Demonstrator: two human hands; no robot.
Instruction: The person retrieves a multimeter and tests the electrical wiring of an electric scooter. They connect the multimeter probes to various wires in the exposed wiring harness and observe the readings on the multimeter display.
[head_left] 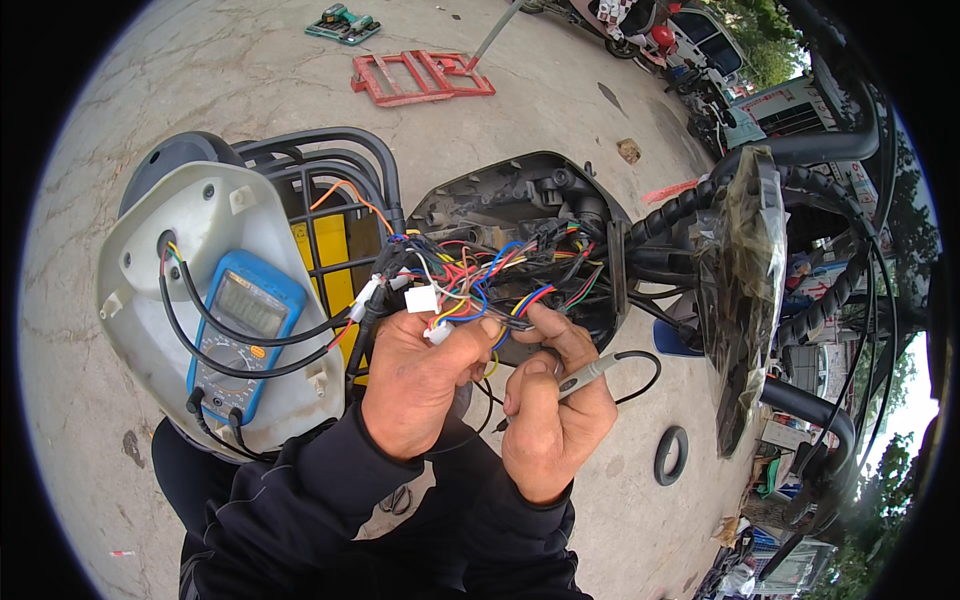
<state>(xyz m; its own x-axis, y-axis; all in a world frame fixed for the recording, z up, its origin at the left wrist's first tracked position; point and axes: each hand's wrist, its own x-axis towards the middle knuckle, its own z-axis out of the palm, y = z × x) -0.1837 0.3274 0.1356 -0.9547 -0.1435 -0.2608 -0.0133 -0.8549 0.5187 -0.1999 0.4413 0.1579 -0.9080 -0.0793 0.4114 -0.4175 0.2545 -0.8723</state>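
Observation:
A dense bundle of coloured wires (475, 268) spills from the open black housing (490, 190) of an electric bike. My left hand (410, 385) pinches a white plug connector (438, 331) with yellow and blue wires, at the near side of the bundle. A grey test probe (588, 376) lies gripped in my right hand (548, 425), its dark tip pointing down to the left. The thumb and fingers of that hand also reach up to the blue, red and yellow wires. A blue multimeter (245, 330) rests on the upturned white cover (160, 290) at left; its display is too faint to read.
Black rack bars (330, 150) and a yellow panel (325, 240) stand behind the cover. To the right are the plastic-wrapped front part (745, 290) and handlebar (820, 148). A red metal frame (420, 78), a green tool case (342, 26) and a black ring (671, 456) lie on the concrete.

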